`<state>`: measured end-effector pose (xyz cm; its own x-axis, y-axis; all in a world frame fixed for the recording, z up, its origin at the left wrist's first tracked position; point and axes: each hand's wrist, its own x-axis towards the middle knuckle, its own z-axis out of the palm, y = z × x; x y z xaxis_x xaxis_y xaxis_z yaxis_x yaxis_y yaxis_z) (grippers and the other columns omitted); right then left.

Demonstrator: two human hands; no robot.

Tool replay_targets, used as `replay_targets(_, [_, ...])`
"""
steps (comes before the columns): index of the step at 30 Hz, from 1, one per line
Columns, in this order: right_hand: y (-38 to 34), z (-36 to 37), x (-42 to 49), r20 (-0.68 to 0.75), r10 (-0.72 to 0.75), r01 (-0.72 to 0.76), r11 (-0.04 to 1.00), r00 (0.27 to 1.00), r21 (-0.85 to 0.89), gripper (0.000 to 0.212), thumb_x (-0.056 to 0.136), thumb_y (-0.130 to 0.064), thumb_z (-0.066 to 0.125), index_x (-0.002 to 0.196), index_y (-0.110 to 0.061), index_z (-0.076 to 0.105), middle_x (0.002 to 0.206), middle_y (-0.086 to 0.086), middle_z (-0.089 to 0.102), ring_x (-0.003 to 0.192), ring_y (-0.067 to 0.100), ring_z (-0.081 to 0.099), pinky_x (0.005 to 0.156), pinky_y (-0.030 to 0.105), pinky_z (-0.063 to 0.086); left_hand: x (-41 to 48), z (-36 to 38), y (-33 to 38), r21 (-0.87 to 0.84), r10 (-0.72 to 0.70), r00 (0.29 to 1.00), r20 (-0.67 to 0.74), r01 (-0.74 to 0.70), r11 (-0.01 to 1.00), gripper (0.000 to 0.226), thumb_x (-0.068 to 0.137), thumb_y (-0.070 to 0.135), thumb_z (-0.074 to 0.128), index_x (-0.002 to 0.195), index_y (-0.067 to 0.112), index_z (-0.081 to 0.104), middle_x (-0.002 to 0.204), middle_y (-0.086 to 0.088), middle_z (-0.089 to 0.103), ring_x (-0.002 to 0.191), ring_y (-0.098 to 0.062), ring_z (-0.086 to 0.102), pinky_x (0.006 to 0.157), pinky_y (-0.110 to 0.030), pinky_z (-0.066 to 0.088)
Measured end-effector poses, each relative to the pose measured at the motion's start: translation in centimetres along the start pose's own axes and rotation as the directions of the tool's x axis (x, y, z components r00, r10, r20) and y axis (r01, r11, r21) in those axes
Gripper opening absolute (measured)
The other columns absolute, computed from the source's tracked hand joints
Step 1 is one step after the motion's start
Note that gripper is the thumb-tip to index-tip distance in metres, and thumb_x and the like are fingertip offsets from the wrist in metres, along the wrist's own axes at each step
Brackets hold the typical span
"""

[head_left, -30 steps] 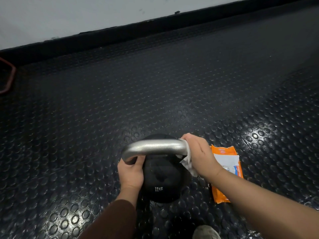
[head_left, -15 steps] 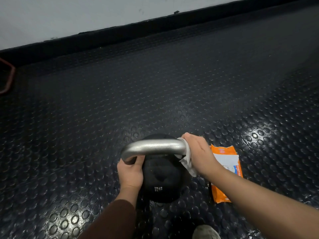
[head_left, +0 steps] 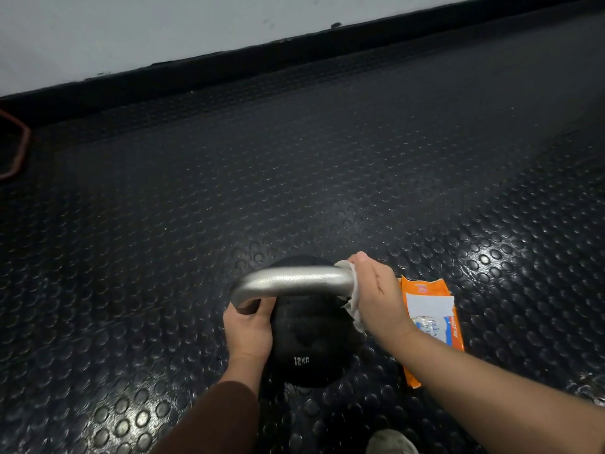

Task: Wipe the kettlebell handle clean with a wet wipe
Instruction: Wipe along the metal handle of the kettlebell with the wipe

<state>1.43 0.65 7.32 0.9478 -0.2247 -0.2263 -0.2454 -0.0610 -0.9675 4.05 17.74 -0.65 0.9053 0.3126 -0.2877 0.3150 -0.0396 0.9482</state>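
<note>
A black kettlebell [head_left: 311, 342] marked 12 KG stands on the studded rubber floor, near the bottom middle of the view. Its silver handle [head_left: 294, 281] arches across the top. My left hand [head_left: 247, 330] grips the handle's left leg where it meets the ball. My right hand [head_left: 376, 293] is wrapped around the handle's right bend with a white wet wipe [head_left: 355, 304] pressed between palm and metal; part of the wipe hangs below the hand.
An orange and white wet-wipe pack [head_left: 432, 319] lies flat on the floor just right of the kettlebell, partly under my right forearm. A shoe tip [head_left: 391, 442] shows at the bottom edge. A reddish frame [head_left: 16, 145] sits far left by the black baseboard.
My right hand with the wipe has barely shifted on the right bend of the handle, rolling slightly upward. My left hand and the kettlebell stay where they were.
</note>
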Motion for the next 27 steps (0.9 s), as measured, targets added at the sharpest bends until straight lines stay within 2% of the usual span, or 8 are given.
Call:
replay_targets(4, [0.4,0.2,-0.2,-0.003,0.005,-0.005,0.998,1.000,0.063,0.043,0.099,-0.020,0.030,0.076,0.012,0.044,0.037,0.003,0.034,0.030,0.013,0.031,0.039,0.021,0.027,-0.1,0.0,0.1,0.002,0.007,1.000,0.003,-0.007,1.000,0.015,0.082,0.015,0.071,0.090,0.003,0.067,0.078,0.002,0.067,0.073,-0.008,0.061,0.065,-0.022,0.046])
replay_targets(8, [-0.2,-0.6,1.6,0.134,0.006,0.001,0.999,0.991,-0.053,0.052,0.092,-0.025,0.033,0.055,0.010,0.038,0.044,0.022,0.036,0.036,0.024,0.037,0.037,0.020,0.035,-0.1,0.1,0.1,-0.008,0.004,1.000,0.003,-0.004,1.000,0.014,0.083,0.012,0.070,0.091,0.001,0.066,0.077,0.002,0.066,0.072,-0.006,0.061,0.059,-0.013,0.047])
replay_targets(12, [-1.9,-1.6,2.8,0.322,0.151,-0.079,0.971,0.935,-0.224,0.050,0.097,-0.025,0.034,0.051,-0.006,0.039,0.041,0.010,0.037,0.031,0.021,0.038,0.038,0.025,0.032,0.0,0.2,0.0,-0.002,0.010,1.000,-0.001,-0.010,1.000,0.014,0.083,0.012,0.070,0.090,0.001,0.067,0.076,0.002,0.066,0.071,-0.006,0.060,0.053,-0.004,0.046])
replay_targets(14, [-2.6,-1.6,3.0,0.369,0.140,0.041,0.896,0.919,-0.442,0.036,0.087,-0.044,0.028,0.057,-0.029,0.042,0.067,0.004,0.049,0.058,0.016,0.048,0.057,0.031,0.040,0.0,0.2,0.0,-0.003,0.007,1.000,-0.004,-0.007,1.000,0.014,0.083,0.012,0.070,0.090,0.000,0.067,0.076,0.002,0.066,0.071,-0.007,0.061,0.056,-0.010,0.048])
replay_targets(16, [-2.7,-1.8,3.4,0.399,0.109,0.165,0.789,0.910,-0.592,0.014,0.068,-0.050,0.021,0.077,-0.046,0.031,0.100,-0.001,0.042,0.091,0.008,0.039,0.074,0.014,0.032,0.1,0.1,0.0,0.003,0.002,1.000,-0.006,-0.002,1.000,0.015,0.083,0.013,0.071,0.091,0.001,0.067,0.077,0.002,0.066,0.071,-0.007,0.061,0.062,-0.018,0.048])
replay_targets(19, [-2.6,-1.7,3.1,0.360,0.102,0.118,0.833,0.927,-0.540,0.012,0.074,-0.031,0.029,0.069,-0.038,0.037,0.088,0.002,0.045,0.078,0.015,0.042,0.066,0.018,0.035,0.1,0.1,-0.1,0.002,-0.002,1.000,-0.006,0.002,1.000,0.013,0.082,0.013,0.071,0.089,0.003,0.067,0.077,0.003,0.067,0.072,-0.008,0.062,0.065,-0.023,0.047])
replay_targets(22, [-1.4,-1.3,2.1,0.250,0.113,-0.078,0.986,0.962,-0.147,0.038,0.089,-0.025,0.040,0.060,-0.001,0.045,0.054,0.017,0.038,0.035,0.015,0.036,0.038,0.024,0.031,0.1,0.0,-0.1,0.015,0.012,1.000,-0.009,-0.011,1.000,0.013,0.082,0.013,0.071,0.089,0.003,0.067,0.077,0.003,0.066,0.072,-0.008,0.061,0.064,-0.022,0.047])
replay_targets(27, [0.6,-0.4,1.2,-0.020,-0.094,0.088,0.980,0.995,-0.180,0.040,0.088,-0.030,0.037,0.066,0.000,0.050,0.052,-0.002,0.042,0.043,0.006,0.045,0.043,0.014,0.037,0.2,0.1,-0.2,0.021,0.012,1.000,-0.010,-0.012,1.000,0.015,0.082,0.014,0.072,0.089,0.002,0.067,0.077,0.003,0.066,0.072,-0.008,0.061,0.064,-0.021,0.046])
